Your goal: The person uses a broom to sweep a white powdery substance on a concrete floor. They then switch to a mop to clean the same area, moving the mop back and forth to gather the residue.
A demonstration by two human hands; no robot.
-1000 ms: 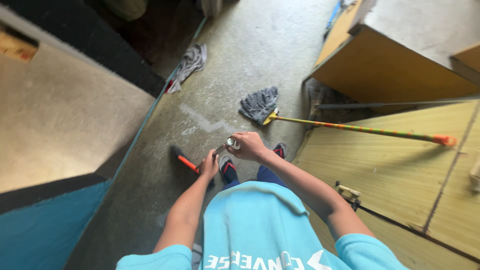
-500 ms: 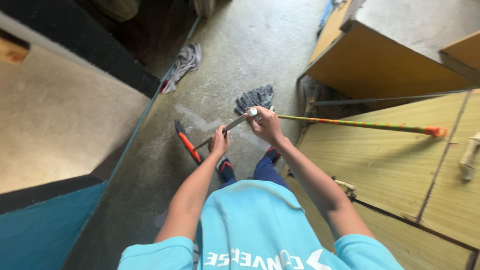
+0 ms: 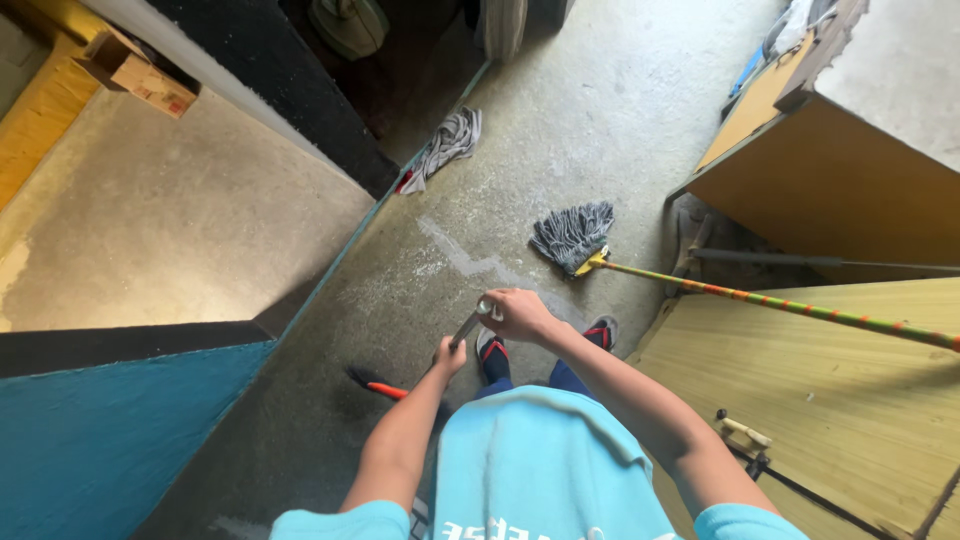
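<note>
Hands (image 3: 518, 314) around grey handle (image 3: 466, 327)

A mop (image 3: 700, 275) lies right of the hands, a rag (image 3: 445, 145) ahead left.

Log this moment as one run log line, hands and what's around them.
left hand: low on metal handle | right hand: grips handle top | red broom head: on floor | mop: lying on floor beside | grey rag: by wall

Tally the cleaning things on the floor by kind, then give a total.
Broom, held by left hand and right hand, red head on the floor: broom 1
Mop, grey strands, striped handle: mop 1
Grey rag by the dark wall: rag 1
Total: 3
</note>
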